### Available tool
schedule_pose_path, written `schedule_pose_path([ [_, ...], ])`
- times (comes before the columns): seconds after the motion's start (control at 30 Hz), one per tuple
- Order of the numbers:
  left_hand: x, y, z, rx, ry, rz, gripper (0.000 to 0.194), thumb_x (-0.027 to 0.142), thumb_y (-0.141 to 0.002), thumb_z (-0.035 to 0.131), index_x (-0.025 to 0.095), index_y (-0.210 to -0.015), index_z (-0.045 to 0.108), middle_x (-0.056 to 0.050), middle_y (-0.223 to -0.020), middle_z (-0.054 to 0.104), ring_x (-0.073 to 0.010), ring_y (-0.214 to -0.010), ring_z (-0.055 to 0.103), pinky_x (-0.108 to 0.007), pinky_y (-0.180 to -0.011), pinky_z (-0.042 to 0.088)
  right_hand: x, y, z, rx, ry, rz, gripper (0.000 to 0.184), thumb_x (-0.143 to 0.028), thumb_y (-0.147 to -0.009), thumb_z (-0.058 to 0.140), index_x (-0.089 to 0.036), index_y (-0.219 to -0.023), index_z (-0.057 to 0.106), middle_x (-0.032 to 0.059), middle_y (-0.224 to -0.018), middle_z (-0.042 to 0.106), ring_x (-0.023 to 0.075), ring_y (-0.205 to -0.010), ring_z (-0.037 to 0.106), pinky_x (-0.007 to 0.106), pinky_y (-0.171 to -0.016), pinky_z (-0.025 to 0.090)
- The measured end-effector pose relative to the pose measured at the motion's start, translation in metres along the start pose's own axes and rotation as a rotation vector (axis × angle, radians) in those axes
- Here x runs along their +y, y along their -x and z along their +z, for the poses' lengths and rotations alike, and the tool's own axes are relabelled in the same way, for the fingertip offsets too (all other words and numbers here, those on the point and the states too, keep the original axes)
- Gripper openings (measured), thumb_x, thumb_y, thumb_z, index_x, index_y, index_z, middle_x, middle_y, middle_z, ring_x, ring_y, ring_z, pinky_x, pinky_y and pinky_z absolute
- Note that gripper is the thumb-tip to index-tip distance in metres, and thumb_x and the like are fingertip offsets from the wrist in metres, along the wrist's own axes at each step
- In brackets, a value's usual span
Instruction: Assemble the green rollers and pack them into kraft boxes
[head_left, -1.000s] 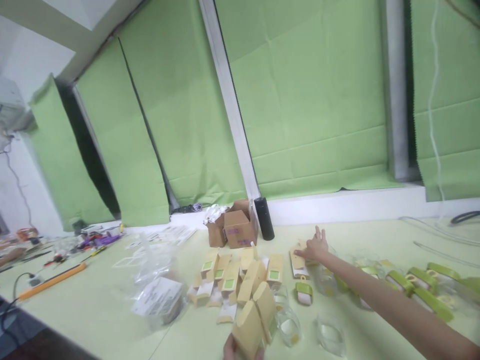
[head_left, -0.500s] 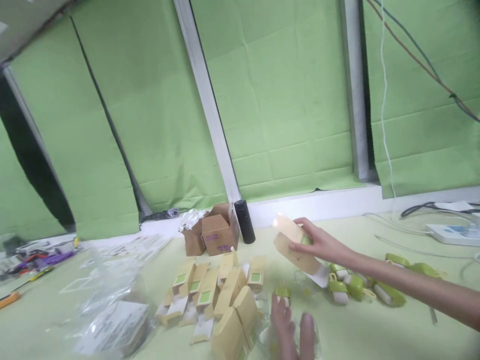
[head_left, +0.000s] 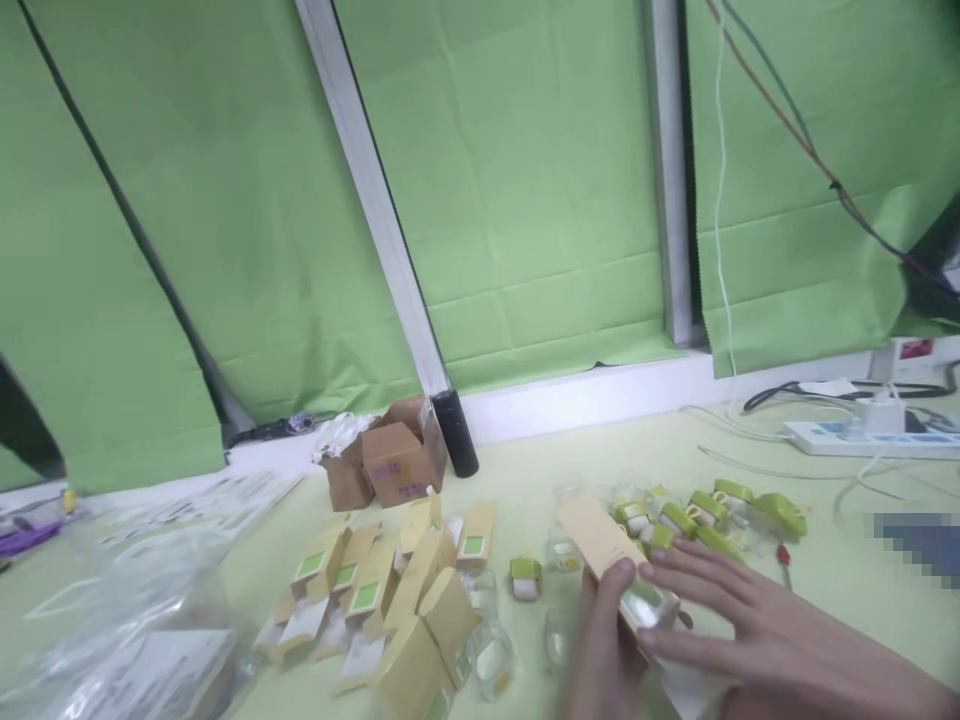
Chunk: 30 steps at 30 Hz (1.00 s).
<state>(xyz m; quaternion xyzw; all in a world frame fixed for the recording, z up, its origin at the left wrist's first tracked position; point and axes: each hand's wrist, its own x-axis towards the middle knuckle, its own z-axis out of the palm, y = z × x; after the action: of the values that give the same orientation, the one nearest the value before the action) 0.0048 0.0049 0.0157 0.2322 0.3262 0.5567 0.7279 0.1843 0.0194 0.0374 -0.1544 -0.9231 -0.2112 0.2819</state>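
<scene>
My left hand [head_left: 606, 635] is wrapped around a tan cardboard box [head_left: 596, 530], tilted, its green-and-clear window side facing up. Beside it, my right hand [head_left: 724, 615] has its fingers stretched and spread at the box's near end, where a white inner flap shows. To the left lies a group of similar tan boxes [head_left: 424, 580], several with white flaps out. A small green-and-white case [head_left: 525, 579] sits between that group and my hands. More green cases [head_left: 705, 507] are clustered behind my right hand. Clear plastic shells [head_left: 491, 655] lie near the boxes.
At the back stand an open brown carton [head_left: 401, 465] and a black cylinder [head_left: 456, 433]. Clear plastic bags [head_left: 142, 600] lie at the left. A white power strip [head_left: 832, 438] with cables is at the right, and a red-tipped tool [head_left: 784, 560] lies near my right hand.
My right hand took a tan box from the table and brought it nearer. My left hand released another box among the group and now holds this one. The view has turned right.
</scene>
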Motion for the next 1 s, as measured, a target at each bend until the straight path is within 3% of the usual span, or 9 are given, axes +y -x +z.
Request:
schedule_pose_path([
  [0.1, 0.003, 0.002, -0.001, -0.03, 0.025, -0.067, 0.041, 0.033, -0.071, 0.069, 0.016, -0.107, 0.058, -0.004, -0.088, 0.066, -0.0183, -0.082, 0.063, -0.024, -0.066, 0.045, -0.009, 0.001, 0.012, -0.037, 0.038, -0.093, 0.054, -0.023, -0.085, 0.062, -0.029, -0.135, 0.044, 0.0029, -0.125, 0.061, 0.0199, -0.112, 0.058, 0.037, -0.096, 0.049],
  [0.27, 0.002, 0.0, -0.003, -0.148, 0.059, -0.287, 0.037, 0.038, -0.077, 0.061, 0.01, -0.101, 0.061, -0.003, -0.072, 0.064, -0.014, -0.063, 0.06, -0.022, -0.058, 0.043, -0.017, 0.009, 0.024, -0.024, 0.024, -0.036, 0.043, -0.019, -0.089, 0.055, -0.027, -0.131, 0.049, 0.0048, -0.118, 0.065, 0.0202, -0.106, 0.059, 0.037, -0.088, 0.052],
  [0.43, 0.0, 0.001, -0.002, -0.204, 0.084, -0.307, 0.036, 0.038, -0.079, 0.06, 0.014, -0.107, 0.061, -0.004, -0.083, 0.067, -0.0144, -0.074, 0.063, -0.02, -0.064, 0.044, -0.021, 0.015, 0.025, -0.003, -0.007, -0.004, 0.035, -0.03, -0.087, 0.057, -0.026, -0.122, 0.057, 0.0074, -0.121, 0.063, 0.0229, -0.113, 0.054, 0.042, -0.096, 0.047],
  [0.6, 0.003, 0.002, -0.002, -0.242, 0.076, -0.403, 0.042, 0.04, -0.082, 0.056, 0.012, -0.112, 0.06, -0.005, -0.083, 0.067, -0.012, -0.068, 0.06, -0.016, -0.05, 0.037, -0.023, 0.016, 0.022, 0.046, 0.007, -0.031, 0.039, -0.038, -0.082, 0.056, -0.025, -0.12, 0.059, 0.0059, -0.108, 0.067, 0.0283, -0.116, 0.051, 0.047, -0.096, 0.046],
  [0.77, 0.007, 0.003, -0.005, -0.252, 0.185, -0.409, 0.038, 0.034, -0.081, 0.056, 0.009, -0.109, 0.061, -0.006, -0.081, 0.066, -0.0095, -0.063, 0.055, -0.016, -0.053, 0.037, -0.022, 0.013, 0.02, -0.038, 0.025, -0.163, 0.041, -0.045, -0.085, 0.055, -0.019, -0.117, 0.061, 0.0062, -0.119, 0.064, 0.0249, -0.118, 0.049, 0.043, -0.099, 0.043],
  [0.83, 0.007, 0.004, -0.006, -0.238, 0.161, -0.39, 0.037, 0.033, -0.08, 0.056, 0.01, -0.109, 0.061, -0.005, -0.081, 0.065, -0.0093, -0.062, 0.054, -0.016, -0.053, 0.036, -0.023, 0.014, 0.023, -0.002, -0.018, -0.109, 0.033, -0.039, -0.085, 0.059, -0.022, -0.114, 0.061, 0.0055, -0.115, 0.066, 0.0218, -0.113, 0.053, 0.041, -0.099, 0.043],
  [1.0, 0.001, 0.006, -0.002, -0.281, 0.036, -0.35, 0.032, 0.029, -0.08, 0.057, 0.013, -0.108, 0.062, -0.006, -0.093, 0.065, -0.0118, -0.069, 0.055, -0.019, -0.054, 0.037, -0.026, 0.018, 0.033, 0.153, -0.306, 0.227, 0.014, -0.027, -0.086, 0.061, -0.025, -0.099, 0.063, 0.0074, -0.105, 0.063, 0.0193, -0.1, 0.058, 0.035, -0.083, 0.049],
])
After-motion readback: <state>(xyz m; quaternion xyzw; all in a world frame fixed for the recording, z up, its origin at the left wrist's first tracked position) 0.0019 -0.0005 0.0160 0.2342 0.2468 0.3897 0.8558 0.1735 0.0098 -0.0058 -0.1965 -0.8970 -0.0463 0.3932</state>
